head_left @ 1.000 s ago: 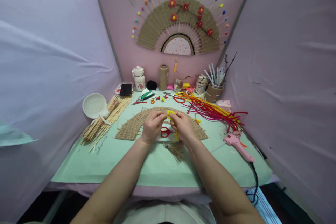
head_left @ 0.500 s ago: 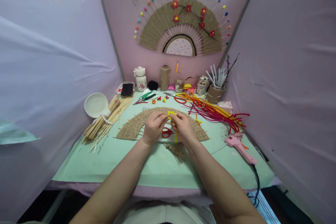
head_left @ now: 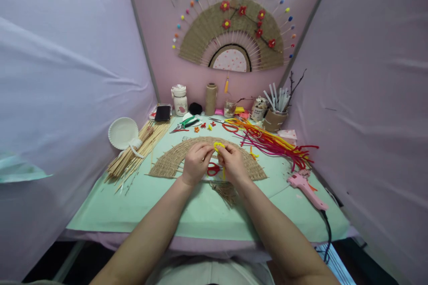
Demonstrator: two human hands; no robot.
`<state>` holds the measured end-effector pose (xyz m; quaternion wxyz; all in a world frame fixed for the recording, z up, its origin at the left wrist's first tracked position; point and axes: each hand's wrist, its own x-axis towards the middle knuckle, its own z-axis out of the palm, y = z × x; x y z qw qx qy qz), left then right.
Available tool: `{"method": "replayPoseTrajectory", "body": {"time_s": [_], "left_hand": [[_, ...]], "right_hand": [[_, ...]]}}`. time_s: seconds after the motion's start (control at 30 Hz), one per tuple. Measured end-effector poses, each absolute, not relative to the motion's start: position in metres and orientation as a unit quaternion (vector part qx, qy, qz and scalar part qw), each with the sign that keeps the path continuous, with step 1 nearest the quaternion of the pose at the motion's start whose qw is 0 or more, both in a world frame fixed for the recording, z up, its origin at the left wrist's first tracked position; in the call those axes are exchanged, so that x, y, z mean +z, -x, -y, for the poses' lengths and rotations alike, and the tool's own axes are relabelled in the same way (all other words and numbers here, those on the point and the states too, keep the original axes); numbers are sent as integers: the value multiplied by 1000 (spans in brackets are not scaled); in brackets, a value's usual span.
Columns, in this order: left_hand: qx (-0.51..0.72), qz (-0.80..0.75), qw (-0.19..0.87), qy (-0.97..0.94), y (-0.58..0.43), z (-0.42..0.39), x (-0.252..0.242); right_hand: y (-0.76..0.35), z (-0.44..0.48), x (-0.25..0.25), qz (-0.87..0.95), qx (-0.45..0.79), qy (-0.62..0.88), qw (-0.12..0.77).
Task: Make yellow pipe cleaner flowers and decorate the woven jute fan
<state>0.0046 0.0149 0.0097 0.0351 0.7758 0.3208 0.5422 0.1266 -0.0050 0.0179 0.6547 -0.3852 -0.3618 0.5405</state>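
Note:
A bent yellow pipe cleaner (head_left: 219, 145) is pinched between my two hands, with its loose end hanging down below my right fingers. My left hand (head_left: 198, 160) grips it from the left, fingertips closed together. On the other side my right hand (head_left: 232, 160) closes thumb and forefinger on it. Beneath both hands lies a woven straw fan (head_left: 167, 160), partly covered by them. Red-handled scissors (head_left: 213, 169) rest on the fan between my wrists, their blades partly hidden. A straw tassel (head_left: 224, 193) sticks out below the fan.
Red, orange and yellow pipe cleaners (head_left: 270, 142) spread at right, near a pink glue gun (head_left: 307, 189) with a cord. Bamboo sticks (head_left: 133, 156) and a white paper plate (head_left: 123, 133) lie left. Behind are pliers (head_left: 187, 123), more scissors (head_left: 230, 127) and a bottle (head_left: 179, 101). A decorated fan (head_left: 200, 31) hangs above.
Both hands stay in nearly the same place, still pinching the yellow pipe cleaner. The whole view has shifted very slightly; nothing on the table has visibly moved.

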Motion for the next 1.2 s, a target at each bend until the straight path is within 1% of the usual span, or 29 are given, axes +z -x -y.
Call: {"method": "replayPoseTrajectory", "body": {"time_s": [0.2,0.37,0.43,0.5,0.67,0.77,0.83,1.0,1.13,1.2], "left_hand": [[551,-347,183,-737,-2,-16,14],[515,-409,347,-668,-4,-17,19],[498,-416,396,-650,-4,-17,20],[495,-417,396,-651,-3,-17,20],[516,-408,276,-701,-2,-14,21],[518,-403,246,-713,-2,-13,21],[515,-409,272,-702,-2,-13,22],[493,-432,398,-642,-1,-14,24],[503,-421,434,-617,-1,-14,25],[506,-414,472,-592,-1,-14,25]], "right_hand": [[-130,7,21,408,500,413,643],[-131,6,18,428,491,417,634],[-132,5,17,435,497,411,628],[-133,5,17,445,499,413,618],[-134,6,20,462,477,440,604],[-134,6,20,473,468,439,604],[-133,6,19,476,471,433,603],[-130,7,17,458,491,412,616],[-126,5,14,421,528,381,631],[-124,3,11,409,544,367,634]]}}
